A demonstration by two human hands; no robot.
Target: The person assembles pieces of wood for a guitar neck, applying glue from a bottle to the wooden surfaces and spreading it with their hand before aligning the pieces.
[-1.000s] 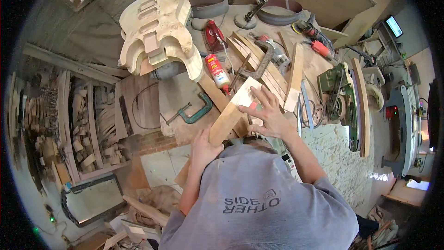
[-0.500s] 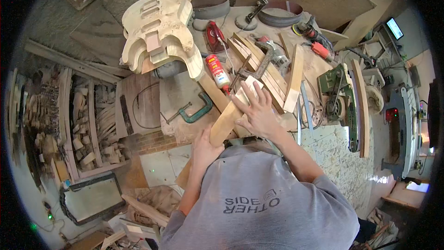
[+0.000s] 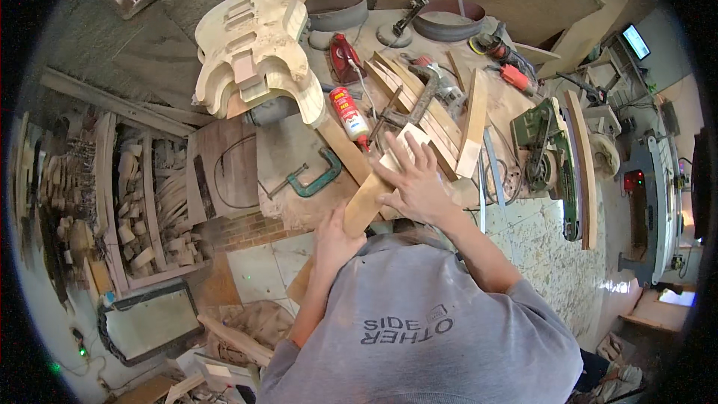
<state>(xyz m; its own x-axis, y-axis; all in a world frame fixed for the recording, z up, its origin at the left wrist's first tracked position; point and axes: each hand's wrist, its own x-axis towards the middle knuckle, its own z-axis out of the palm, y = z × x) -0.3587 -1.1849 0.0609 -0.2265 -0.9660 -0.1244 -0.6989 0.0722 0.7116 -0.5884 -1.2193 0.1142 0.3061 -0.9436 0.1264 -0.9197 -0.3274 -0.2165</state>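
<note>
A tan wooden bar (image 3: 364, 206) slants away from my body toward the workbench. My left hand (image 3: 334, 245) is wrapped round its near end, thumb along the side. Across the bar's far part lies my right hand (image 3: 416, 188), fingers spread and stretched out on top. A paler end (image 3: 413, 135) shows beyond those fingertips; whether it belongs to the bar or is a separate block I cannot tell. Just past the right fingers are a red and white glue bottle (image 3: 349, 116) and a metal clamp (image 3: 417, 108). A green C-clamp (image 3: 323, 173) rests left of the bar.
Stacked pale guitar bodies (image 3: 250, 41) stand at the back left of the bench. Wooden strips (image 3: 473, 123), a red tool (image 3: 345, 58), an angle grinder (image 3: 516, 75) and a green machine (image 3: 542, 157) occupy the right and back. Shelves of wood offcuts (image 3: 134, 232) stand left.
The bar and both hands have shifted very slightly to the right. My hold on the bar looks the same, and the bench objects keep their places.
</note>
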